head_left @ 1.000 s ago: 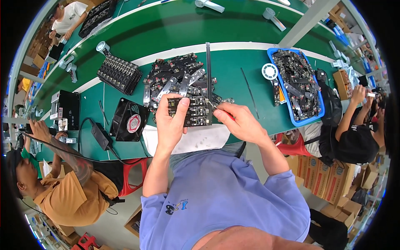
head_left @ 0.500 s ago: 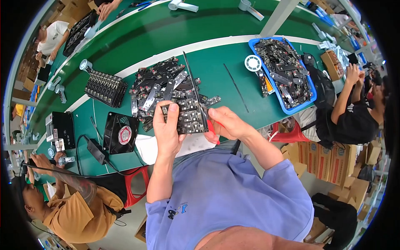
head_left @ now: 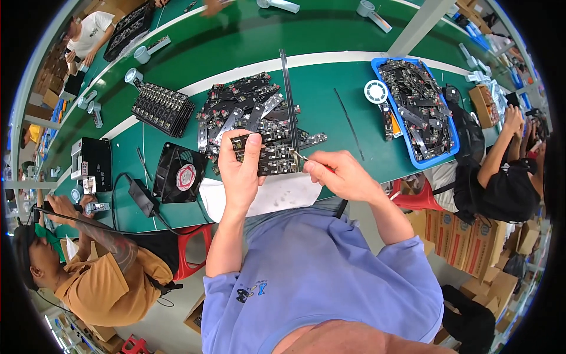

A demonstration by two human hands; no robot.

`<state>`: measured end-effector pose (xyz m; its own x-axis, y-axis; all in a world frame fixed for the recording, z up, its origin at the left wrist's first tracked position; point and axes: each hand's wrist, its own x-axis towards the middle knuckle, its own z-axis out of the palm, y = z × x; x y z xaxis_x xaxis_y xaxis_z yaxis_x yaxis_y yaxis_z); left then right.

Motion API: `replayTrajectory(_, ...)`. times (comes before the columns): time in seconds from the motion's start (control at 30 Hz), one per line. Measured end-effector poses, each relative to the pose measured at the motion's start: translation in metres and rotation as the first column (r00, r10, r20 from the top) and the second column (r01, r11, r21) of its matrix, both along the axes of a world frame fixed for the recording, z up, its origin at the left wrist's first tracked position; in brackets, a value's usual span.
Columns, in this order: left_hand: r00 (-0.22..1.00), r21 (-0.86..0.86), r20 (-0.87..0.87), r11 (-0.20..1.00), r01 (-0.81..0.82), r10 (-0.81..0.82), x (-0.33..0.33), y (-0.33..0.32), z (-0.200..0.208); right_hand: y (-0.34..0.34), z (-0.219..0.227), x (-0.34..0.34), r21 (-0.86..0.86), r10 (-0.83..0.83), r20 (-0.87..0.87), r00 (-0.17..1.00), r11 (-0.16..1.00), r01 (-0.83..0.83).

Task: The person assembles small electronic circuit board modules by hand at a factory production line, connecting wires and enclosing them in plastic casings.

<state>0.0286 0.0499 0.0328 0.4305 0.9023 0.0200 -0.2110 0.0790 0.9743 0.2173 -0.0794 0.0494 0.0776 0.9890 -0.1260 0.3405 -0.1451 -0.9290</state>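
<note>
— What is being held?

— A dark panel (head_left: 277,158) of circuit boards, ranked in rows and dotted with small silvery parts, is held above the worktop's near edge, the left grip (head_left: 240,171) pinching its left side, thumb on top; a long dark strip (head_left: 288,88) runs along its right side, though whether the two are joined cannot be told

— And the right grip (head_left: 342,174)?

— Closed around a slim metal tool (head_left: 300,155), tip at the panel's right side, the rest mostly hidden by fingers; a white sheet (head_left: 283,196) lies below

— Any labels nearby?

— A black fan (head_left: 178,173) at left wears a round red-and-white one, its lettering too small to make out

— And the surface?

— A green worktop (head_left: 321,100), with a loose heap of boards (head_left: 236,109) just beyond the panel, a neat stack of panels (head_left: 162,109) to the left and a blue tray (head_left: 433,163) full of boards to the right

— Farther off?

— Brown cartons (head_left: 451,239) with red print, a person in black (head_left: 510,183) at right and a person in white (head_left: 94,32) at upper left
</note>
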Motion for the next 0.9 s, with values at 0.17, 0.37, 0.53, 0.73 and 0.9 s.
replayTrajectory(0.17,0.984,-0.327,0.167,0.938,0.117,-0.065,0.007,-0.008,-0.001,-0.005,-0.017,0.000,-0.052,0.111,-0.635,0.765,0.981,-0.186)
replayTrajectory(0.37,0.995,-0.019,-0.004,0.995,-0.098,0.098,0.005,0.005,-0.010,-0.012,-0.002,0.019,-0.136,-0.023,-0.374,0.927,0.990,-0.030)
replayTrajectory(0.53,0.925,0.569,-0.224,0.812,-0.130,0.306,0.005,0.045,-0.018,-0.033,0.007,0.054,-0.065,-0.133,0.552,0.823,0.977,0.202)
replayTrajectory(0.73,0.709,0.800,-0.454,0.597,0.059,0.539,0.006,0.056,-0.027,-0.059,-0.011,0.057,-0.038,-0.156,0.866,0.474,0.927,0.373)
replayTrajectory(0.9,0.713,0.840,-0.461,0.518,0.158,0.529,0.001,0.058,-0.035,-0.054,-0.001,0.056,0.014,-0.231,0.836,0.497,0.916,0.402)
